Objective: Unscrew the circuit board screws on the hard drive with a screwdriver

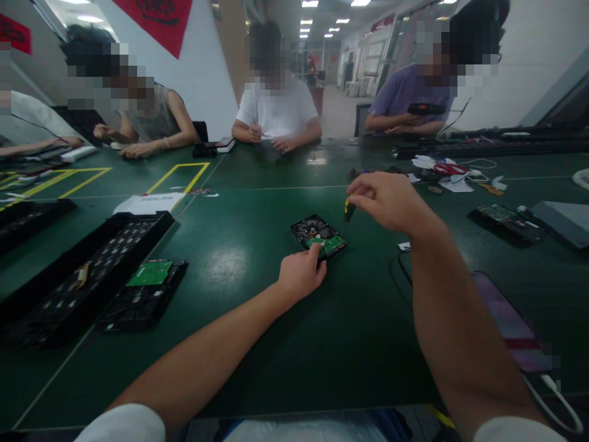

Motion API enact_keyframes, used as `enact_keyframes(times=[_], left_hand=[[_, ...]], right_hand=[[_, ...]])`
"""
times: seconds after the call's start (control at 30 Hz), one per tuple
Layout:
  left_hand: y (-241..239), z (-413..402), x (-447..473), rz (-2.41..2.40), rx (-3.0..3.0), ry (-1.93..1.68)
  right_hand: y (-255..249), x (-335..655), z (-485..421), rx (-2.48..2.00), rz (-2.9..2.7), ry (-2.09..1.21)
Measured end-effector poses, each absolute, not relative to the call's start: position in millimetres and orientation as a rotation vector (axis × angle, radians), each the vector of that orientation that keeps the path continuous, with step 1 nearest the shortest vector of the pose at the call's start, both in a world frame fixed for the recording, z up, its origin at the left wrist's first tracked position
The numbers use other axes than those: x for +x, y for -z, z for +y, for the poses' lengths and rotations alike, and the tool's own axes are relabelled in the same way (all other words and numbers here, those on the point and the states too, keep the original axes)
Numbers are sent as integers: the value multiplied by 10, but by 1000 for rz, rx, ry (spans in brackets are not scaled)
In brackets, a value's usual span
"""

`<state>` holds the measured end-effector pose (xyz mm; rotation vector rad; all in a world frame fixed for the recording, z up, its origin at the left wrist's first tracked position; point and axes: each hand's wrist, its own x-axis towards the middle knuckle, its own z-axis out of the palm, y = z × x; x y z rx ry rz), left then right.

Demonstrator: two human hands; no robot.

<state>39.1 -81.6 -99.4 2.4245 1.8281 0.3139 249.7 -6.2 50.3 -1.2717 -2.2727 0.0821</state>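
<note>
**Near the middle of the green tabletop point(257, 362), a hard drive point(311, 231) steadied beside a screwdriver point(350, 210)**

Good work at this corner would seem to call for an upright shaft, a tip squarely seated before any turning, and light downward pressure so that it does not skid onto the green circuit board point(332, 245). The left grip point(301, 274) should brace the casing by its edge, with the thumb bearing lightly on the board.

The hard drive lies flat, board side up, just beyond the left grip, which is closed on its near edge, thumb on top. The right grip point(391, 199) pinches the screwdriver's handle between thumb and fingers, above the tabletop, to the right of the hard drive and a little farther out. The thin shaft points down at the drive's right-hand corner; whether its tip touches cannot be told. A second drive point(151, 298) lies well apart to the left, beside a long black tray point(154, 224).
</note>
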Motion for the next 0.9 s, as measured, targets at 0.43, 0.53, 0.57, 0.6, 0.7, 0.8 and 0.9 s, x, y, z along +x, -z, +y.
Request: enact_keyframes(times=[0.43, 0.53, 0.57, 0.6, 0.7, 0.8, 0.9], left_hand=[[971, -815, 408, 1833, 2397, -271], [970, -813, 406, 1829, 2400, -266], [968, -813, 404, 1829, 2403, -265], [967, -813, 401, 1830, 2405, -267], [966, -815, 391, 1829, 2412, -275], [963, -822, 387, 1829, 2412, -278], [956, -828, 391, 1832, 2402, -270]], right_hand=[[-430, 2449, -10, -1290, -2246, 32], [-435, 2462, 7, -1276, -2252, 10], [-442, 2466, 8, -1282, -2255, 0], [-451, 2469, 5, -1291, -2261, -11], [-476, 2471, -14, -1320, -2289, -43], [-483, 2471, -30, -1328, -2287, -63], [-471, 2483, -26, -1322, -2267, -94]])
